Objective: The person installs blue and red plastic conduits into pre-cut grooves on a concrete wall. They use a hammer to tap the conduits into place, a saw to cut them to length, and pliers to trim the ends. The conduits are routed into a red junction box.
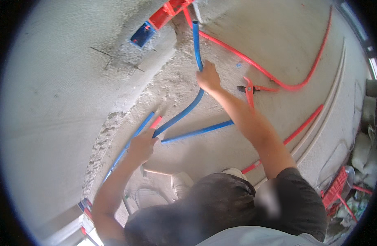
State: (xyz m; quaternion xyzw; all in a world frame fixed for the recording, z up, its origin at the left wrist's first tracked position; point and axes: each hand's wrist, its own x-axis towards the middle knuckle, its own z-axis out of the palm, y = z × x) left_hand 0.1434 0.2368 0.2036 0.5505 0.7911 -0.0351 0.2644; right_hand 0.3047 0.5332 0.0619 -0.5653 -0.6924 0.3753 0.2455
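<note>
A blue plastic conduit pipe (186,111) runs between my two hands, bent in a soft S. My left hand (141,148) is closed around its lower end, close to the floor. Higher up, my right hand (209,76) wraps the same pipe, and its free open end rises past my fingers toward the wall boxes. Right of my right hand, red-handled pipe cutters (249,89) lie on the floor. Below the held pipe lies a second blue pipe (196,133), partly covered by my right forearm. Another blue pipe (129,144) lies beside my left hand, near a short red pipe piece (156,121).
A blue box (142,34) and red boxes (164,15) sit in a rough wall cutout. A long red pipe (254,63) curves over the floor. Further right are another red pipe (303,124), pale strips (328,104), a red brush head (335,187) and sacks (362,151).
</note>
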